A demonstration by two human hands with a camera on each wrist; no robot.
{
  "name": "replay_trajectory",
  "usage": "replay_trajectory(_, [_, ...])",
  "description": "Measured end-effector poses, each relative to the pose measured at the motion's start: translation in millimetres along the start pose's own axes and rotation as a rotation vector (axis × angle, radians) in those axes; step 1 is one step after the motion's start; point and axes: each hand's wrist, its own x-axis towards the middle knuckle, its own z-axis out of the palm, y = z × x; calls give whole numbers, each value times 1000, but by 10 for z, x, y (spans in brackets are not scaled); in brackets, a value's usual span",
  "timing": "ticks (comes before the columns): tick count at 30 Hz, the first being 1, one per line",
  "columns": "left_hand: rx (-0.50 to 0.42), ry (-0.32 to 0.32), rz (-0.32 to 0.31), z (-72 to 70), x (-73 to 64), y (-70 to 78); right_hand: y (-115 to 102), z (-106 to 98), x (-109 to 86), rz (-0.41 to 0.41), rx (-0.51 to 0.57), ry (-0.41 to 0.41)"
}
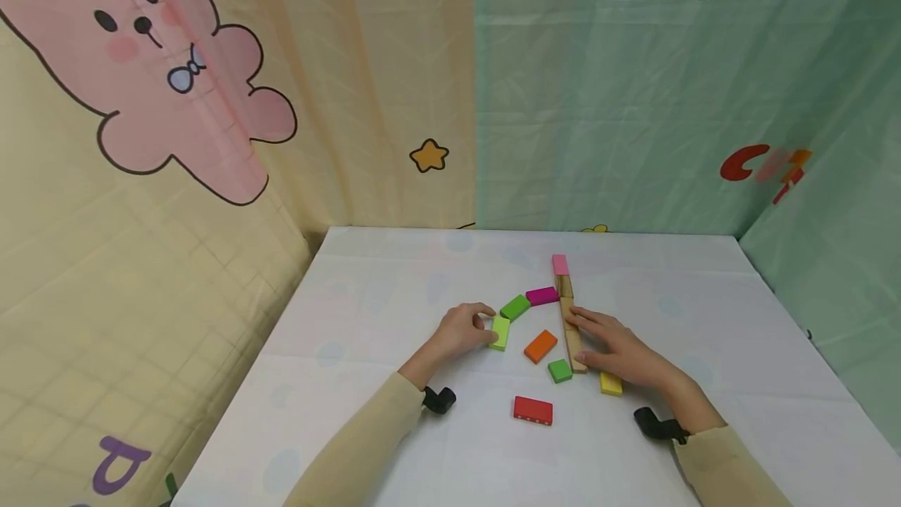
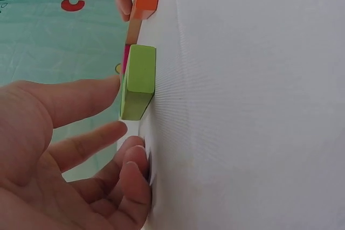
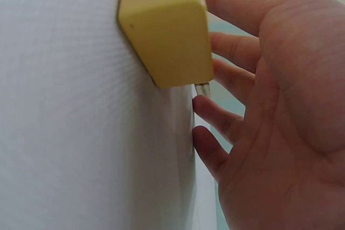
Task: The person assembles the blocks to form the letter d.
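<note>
Apparently for steadiness, the right hand (image 1: 626, 349), fingers extended, touches the wooden row (image 1: 573, 339), three o'clock of the orange block (image 1: 540, 346); at nine, the left hand (image 1: 459, 330), thumb and forefinger parted, borders the lime block (image 1: 500, 332); beyond, at twelve, a pink block (image 1: 559, 264).

Table (image 1: 317, 335) free left of left hand (image 1: 461, 329) and right of right hand (image 1: 622, 349). Between hands: orange block (image 1: 540, 346) and small green block (image 1: 560, 371) in the way. Far side: lime block (image 1: 500, 334), longer green block (image 1: 515, 307), magenta block (image 1: 542, 296) form a curved barrier toward wooden row (image 1: 573, 341). Near side: open lanes either side of red block (image 1: 533, 411). Yellow block (image 1: 611, 385) obstructs just beside right hand.
</note>
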Motion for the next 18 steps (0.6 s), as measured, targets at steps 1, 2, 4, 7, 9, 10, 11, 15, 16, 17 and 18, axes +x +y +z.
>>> replay_trajectory(1, [-5, -3, -1, -11, 0, 4, 3, -2, -1, -1, 1, 0])
replay_trajectory(2, [-8, -5, -2, -21, 3, 6, 5, -4, -3, -4, 2, 0])
replay_trajectory(4, [-10, -8, -1, -43, 7, 13, 3, -12, -5, -9, 3, 1])
replay_trajectory(7, [-18, -5, -4, -76, 12, 29, 0, -24, -8, -15, 11, 1])
replay_trajectory(9, [-27, 2, 3, -94, 12, 40, -2, -27, -9, -17, 14, -1])
replay_trajectory(10, [-34, 5, 9, -102, 10, 47, -3, -28, -11, -16, 16, -3])
replay_trajectory(11, [-40, 9, 20, -109, 11, 52, -5, -27, -12, -14, 19, -5])
replay_trajectory(15, [-62, 20, 89, -124, 7, 81, -12, -22, -12, -12, 20, -7])
replay_trajectory(16, [-65, 21, 108, -125, 4, 90, -14, -20, -12, -13, 19, -7])
replay_trajectory(17, [-67, 22, 126, -125, 2, 99, -17, -18, -11, -13, 19, -7])
replay_trajectory(18, [-69, 21, 144, -126, -4, 111, -19, -17, -10, -14, 20, -7])
